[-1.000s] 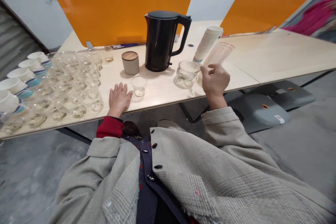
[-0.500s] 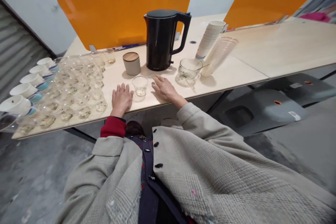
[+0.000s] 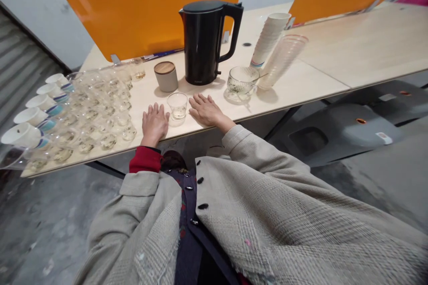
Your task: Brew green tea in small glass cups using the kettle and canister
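Observation:
My left hand (image 3: 154, 124) lies flat on the pale wooden table (image 3: 310, 62) with its fingers apart, holding nothing. My right hand (image 3: 207, 110) rests palm down just right of a small clear glass (image 3: 177, 105) holding a little liquid, which stands between both hands without touching either. Behind them are a black electric kettle (image 3: 202, 42) and a grey canister with a wooden lid (image 3: 166, 76). Further right stand a ribbed glass cup with a spoon (image 3: 240, 81), a stack of paper cups (image 3: 268, 40) and a stack of clear plastic cups (image 3: 283, 61).
Rows of small glass cups (image 3: 100, 118) crowd the table's left end, with white striped paper cups (image 3: 33, 116) lying along its left edge. Orange divider panels (image 3: 147, 22) stand along the back. The table's front edge runs just below my hands.
My right hand has come down and left, from raised beside the ribbed glass cup to flat on the table next to the small glass. My left hand has stayed in place.

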### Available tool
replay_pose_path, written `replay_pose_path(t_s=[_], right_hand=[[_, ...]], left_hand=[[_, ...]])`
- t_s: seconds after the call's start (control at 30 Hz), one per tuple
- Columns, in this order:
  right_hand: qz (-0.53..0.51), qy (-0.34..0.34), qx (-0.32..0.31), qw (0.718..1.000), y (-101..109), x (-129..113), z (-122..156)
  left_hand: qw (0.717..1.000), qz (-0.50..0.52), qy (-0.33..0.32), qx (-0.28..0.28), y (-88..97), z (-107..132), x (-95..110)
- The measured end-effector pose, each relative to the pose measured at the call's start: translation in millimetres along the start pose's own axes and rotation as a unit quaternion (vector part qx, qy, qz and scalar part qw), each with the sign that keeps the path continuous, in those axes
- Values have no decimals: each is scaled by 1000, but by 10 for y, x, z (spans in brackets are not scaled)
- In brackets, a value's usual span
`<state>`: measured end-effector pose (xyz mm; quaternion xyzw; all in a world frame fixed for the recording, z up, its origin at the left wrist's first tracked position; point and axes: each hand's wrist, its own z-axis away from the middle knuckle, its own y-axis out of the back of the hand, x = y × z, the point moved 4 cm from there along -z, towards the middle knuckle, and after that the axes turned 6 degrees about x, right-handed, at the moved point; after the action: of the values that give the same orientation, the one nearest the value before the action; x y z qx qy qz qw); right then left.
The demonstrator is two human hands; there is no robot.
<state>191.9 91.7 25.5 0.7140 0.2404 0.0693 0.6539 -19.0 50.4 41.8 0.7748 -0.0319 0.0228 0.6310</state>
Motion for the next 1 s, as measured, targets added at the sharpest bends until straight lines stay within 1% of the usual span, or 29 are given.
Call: replay_pose_path(t_s=[0.2,0.4,0.63,1.0], right_hand=[[8,7,-3,1000,11,-7,7],[14,-2,-25,1000,67,-49,39],[16,4,-16,1000,59,-51,42],[16,-10,-25,999,108,-94,71]], left_hand=[[1000,3,-1,1,-9,-3,-8],[1000,-1,-7,2,-13,-5,-17],[1000,4,-11,9,-27,-4,-32],[1000,0,-8,5,-11,17,-29]])
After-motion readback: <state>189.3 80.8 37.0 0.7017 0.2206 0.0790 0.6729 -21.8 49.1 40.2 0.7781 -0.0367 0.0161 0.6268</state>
